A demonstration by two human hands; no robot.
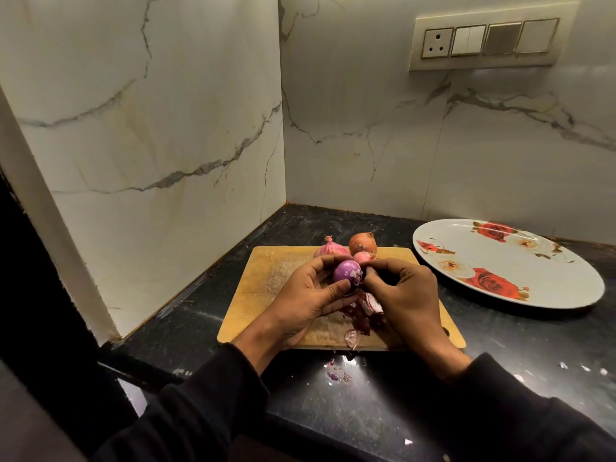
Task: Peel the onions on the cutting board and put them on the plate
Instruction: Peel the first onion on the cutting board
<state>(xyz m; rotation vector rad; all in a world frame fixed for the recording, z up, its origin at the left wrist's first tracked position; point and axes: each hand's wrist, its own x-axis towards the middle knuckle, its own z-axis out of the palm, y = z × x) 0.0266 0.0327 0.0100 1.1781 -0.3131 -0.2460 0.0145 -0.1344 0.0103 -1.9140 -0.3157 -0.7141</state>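
Head view | my left hand (308,295) cups the onion (347,272) | my right hand (405,295) pinches its skin | plate (566,275) at frame right, nearer my right hand

home kitchen | marble-look wall tiles (166,128) | black stone counter (333,411) | switch panel (486,41)

Purple onion (347,272), tan board (266,281), white red-rose plate (566,278).
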